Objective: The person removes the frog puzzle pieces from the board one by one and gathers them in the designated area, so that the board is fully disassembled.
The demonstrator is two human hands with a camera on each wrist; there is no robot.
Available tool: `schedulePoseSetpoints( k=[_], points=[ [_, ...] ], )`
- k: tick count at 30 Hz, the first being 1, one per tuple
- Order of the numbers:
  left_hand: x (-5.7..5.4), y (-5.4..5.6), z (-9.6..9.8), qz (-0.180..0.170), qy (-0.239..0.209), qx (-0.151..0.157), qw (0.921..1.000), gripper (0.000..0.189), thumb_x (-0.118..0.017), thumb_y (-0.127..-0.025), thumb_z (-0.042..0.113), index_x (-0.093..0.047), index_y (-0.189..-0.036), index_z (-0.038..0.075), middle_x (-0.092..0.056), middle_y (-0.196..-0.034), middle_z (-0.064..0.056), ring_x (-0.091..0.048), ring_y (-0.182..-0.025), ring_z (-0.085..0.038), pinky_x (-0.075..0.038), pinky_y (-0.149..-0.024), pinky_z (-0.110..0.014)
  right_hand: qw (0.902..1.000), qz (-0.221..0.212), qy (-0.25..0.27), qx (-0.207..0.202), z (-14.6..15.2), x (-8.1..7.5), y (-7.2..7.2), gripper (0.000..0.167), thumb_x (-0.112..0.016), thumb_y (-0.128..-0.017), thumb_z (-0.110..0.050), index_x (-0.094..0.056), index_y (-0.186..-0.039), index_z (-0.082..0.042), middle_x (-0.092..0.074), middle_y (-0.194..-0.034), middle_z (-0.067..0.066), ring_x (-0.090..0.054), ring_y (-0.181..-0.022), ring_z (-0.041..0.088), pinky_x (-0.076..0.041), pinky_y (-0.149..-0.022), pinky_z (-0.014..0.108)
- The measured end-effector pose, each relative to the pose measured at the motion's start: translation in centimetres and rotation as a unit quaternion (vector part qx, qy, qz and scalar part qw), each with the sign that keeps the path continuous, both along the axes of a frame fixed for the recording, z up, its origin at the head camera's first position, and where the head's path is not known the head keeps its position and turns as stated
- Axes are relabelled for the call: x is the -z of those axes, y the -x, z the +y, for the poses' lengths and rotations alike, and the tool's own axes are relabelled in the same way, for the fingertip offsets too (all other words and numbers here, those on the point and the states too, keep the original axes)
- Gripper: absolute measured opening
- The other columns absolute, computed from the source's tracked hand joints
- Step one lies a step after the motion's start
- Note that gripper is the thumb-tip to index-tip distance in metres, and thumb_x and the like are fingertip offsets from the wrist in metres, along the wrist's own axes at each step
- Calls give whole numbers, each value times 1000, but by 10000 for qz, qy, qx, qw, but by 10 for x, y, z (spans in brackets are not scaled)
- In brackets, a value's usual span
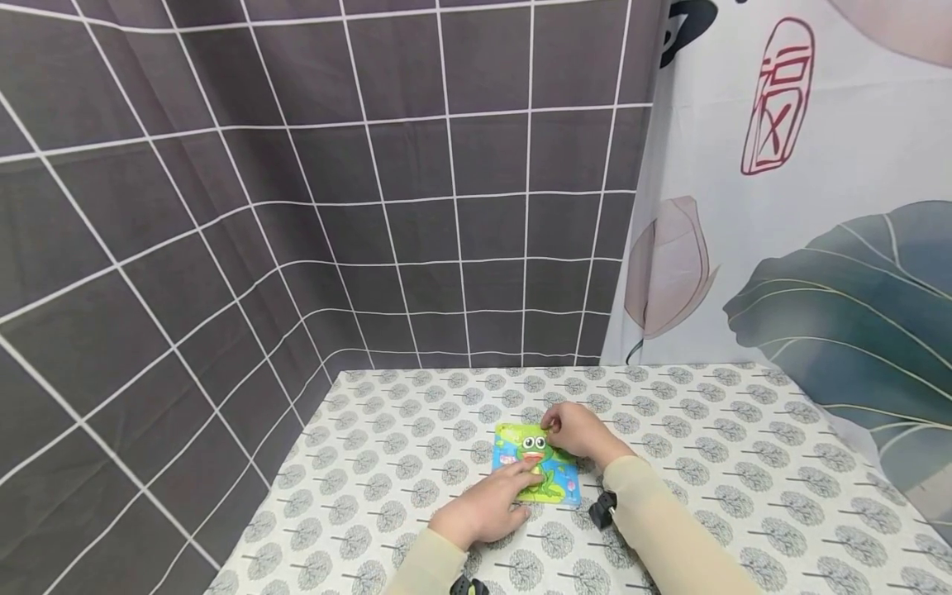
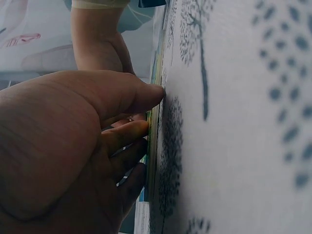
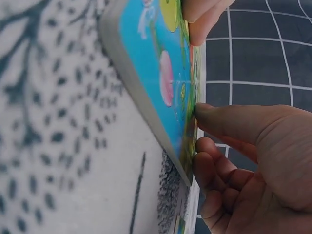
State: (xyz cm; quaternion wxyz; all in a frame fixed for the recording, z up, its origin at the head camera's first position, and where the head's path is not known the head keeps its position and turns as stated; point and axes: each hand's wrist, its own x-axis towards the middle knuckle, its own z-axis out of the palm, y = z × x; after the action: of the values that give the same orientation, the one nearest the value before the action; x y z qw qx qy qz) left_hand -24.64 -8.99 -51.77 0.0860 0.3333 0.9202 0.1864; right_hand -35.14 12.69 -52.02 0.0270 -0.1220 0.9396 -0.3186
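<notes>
A thin square puzzle board [image 1: 559, 491] with a green frog on a blue and green ground lies on the patterned tablecloth. My left hand [image 1: 487, 504] rests on its lower left part, fingers stretched across the frog's middle. In the left wrist view the left fingertips [image 2: 140, 127] meet the board's edge-on face. At the upper right corner is my right hand [image 1: 583, 431], its fingers curled and covering that corner. The right wrist view shows the right thumb [image 3: 207, 113] and bent fingers pinching at the picture side; whether a single piece is between them I cannot tell.
The tablecloth [image 1: 387, 463] has a grey tree print. A dark gridded curtain [image 1: 483, 231] hangs behind and to the left of the table, and a white curtain [image 1: 714, 107] with leaf prints at the right. A black band [image 1: 602, 510] sits by the right wrist.
</notes>
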Motion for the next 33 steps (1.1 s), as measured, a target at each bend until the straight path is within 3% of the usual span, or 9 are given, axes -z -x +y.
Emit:
schedulePoseSetpoints(
  k=[16,26,33],
  points=[
    [4,4,-1,-44,-25,-56,10000,57,-66,-100,21,-51,-155,22,-35,-168,0,-34,-153,-24,-35,-123,-47,9993,99,-255,-274,-5,-4,2,13,-84,-82,-8,-75,-89,-15,-61,-74,-4,-55,-67,14,-51,-68,32],
    [2,2,0,-62,-2,-58,10000,58,-68,-98,19,-53,-154,22,-35,-168,3,-34,-153,-21,-36,-123,-44,9986,-149,-284,-427,-5,-4,3,16,-87,-83,-9,-74,-93,-11,-59,-76,-2,-55,-70,15,-52,-73,35],
    [3,1,0,-80,-1,-89,9999,58,-68,-98,19,-53,-154,23,-36,-168,2,-34,-153,-21,-35,-124,-44,9989,-269,-195,-341,-5,-4,4,18,-87,-81,-7,-73,-92,-9,-60,-77,-1,-56,-70,15,-53,-70,32]
  ],
)
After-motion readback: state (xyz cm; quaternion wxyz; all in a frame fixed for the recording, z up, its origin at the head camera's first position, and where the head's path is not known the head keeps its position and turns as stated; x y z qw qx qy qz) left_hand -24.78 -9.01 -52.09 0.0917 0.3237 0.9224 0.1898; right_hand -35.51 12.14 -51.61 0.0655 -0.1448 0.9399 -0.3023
